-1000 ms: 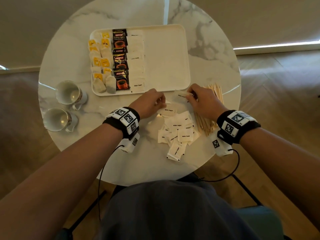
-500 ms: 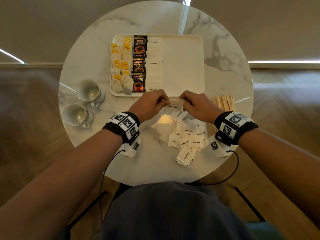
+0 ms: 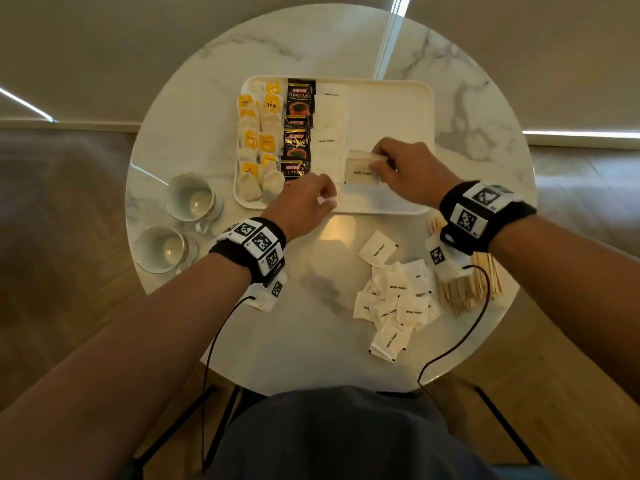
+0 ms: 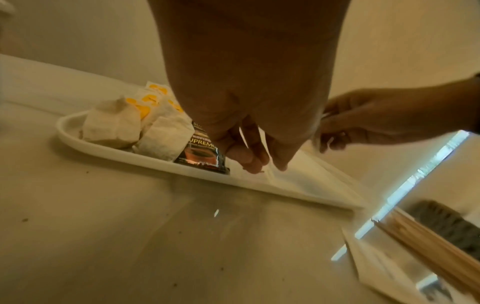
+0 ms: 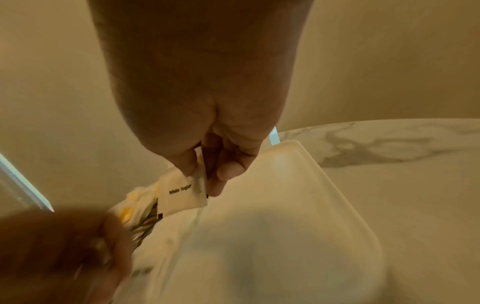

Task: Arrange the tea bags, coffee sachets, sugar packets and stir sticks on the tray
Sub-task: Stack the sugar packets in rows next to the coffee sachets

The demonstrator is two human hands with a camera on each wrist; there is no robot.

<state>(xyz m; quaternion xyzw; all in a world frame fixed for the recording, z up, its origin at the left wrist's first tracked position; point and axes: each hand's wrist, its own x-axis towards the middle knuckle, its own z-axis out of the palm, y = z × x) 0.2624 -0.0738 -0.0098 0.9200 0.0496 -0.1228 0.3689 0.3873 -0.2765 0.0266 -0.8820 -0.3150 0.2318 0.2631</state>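
The white tray (image 3: 391, 109) holds a column of tea bags (image 3: 258, 143), a column of black coffee sachets (image 3: 298, 129) and a column of white sugar packets (image 3: 330, 133). My right hand (image 3: 375, 164) hovers over the tray's middle and pinches a small stack of sugar packets (image 5: 182, 193) between thumb and fingers. My left hand (image 3: 327, 199) sits at the tray's front edge beside the nearest coffee sachet (image 4: 202, 154), its curled fingertips (image 4: 249, 162) pinching a white packet edge. Loose sugar packets (image 3: 398, 299) and wooden stir sticks (image 3: 467, 289) lie on the table.
Two empty cups (image 3: 192, 199) (image 3: 162, 249) stand left of the tray on the round marble table (image 3: 467, 109). The tray's right half is bare. Wrist cables hang over the table's near edge.
Both hands moved from the loose packets on the table forward onto the tray. The right hand carried sugar packets with it; the left now sits at the sugar column's near end.
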